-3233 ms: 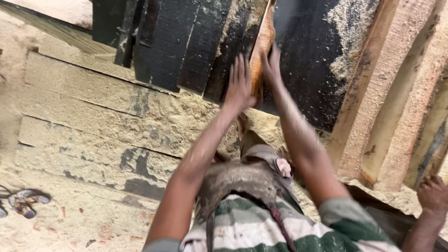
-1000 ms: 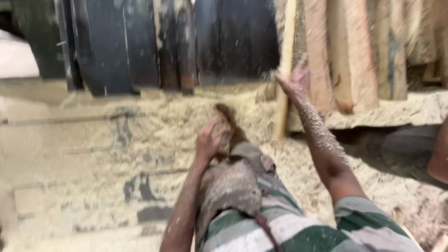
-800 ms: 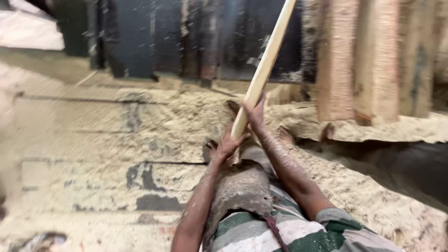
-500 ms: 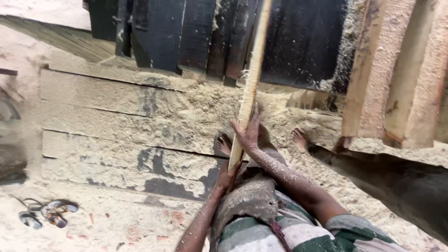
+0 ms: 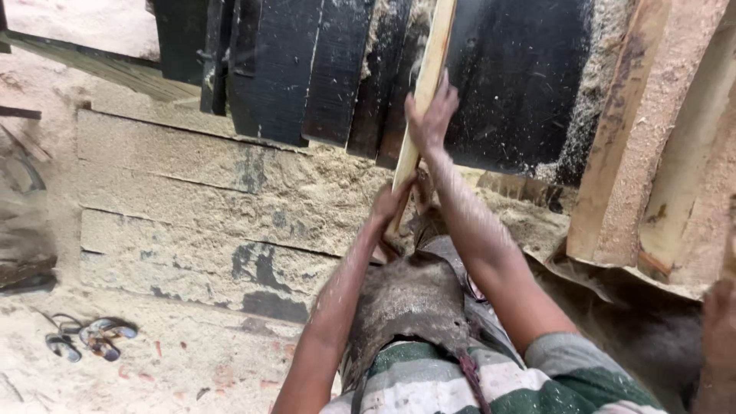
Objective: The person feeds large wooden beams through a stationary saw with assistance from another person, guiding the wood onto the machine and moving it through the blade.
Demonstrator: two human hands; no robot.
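Observation:
A long pale wooden strip (image 5: 426,77) stands almost upright in front of me, leaning toward dark planks. My right hand (image 5: 432,116) grips it higher up, fingers wrapped round its edge. My left hand (image 5: 391,203) holds it lower down, near its foot. Both forearms are dusted with sawdust. A grey-brown apron (image 5: 402,303) and a green-and-white striped shirt (image 5: 491,383) cover my body below the hands.
Dark boards (image 5: 307,61) lean against the back. Pale sawn timbers (image 5: 659,138) lean at the right. Sawdust-covered planks (image 5: 215,199) lie on the ground at the left. A pair of sandals (image 5: 88,339) lies bottom left. Another person's arm (image 5: 717,337) shows at the right edge.
The strip was picked up from the sawdust and raised upright. My right hand has slid higher along it, and my view has shifted a little to the right.

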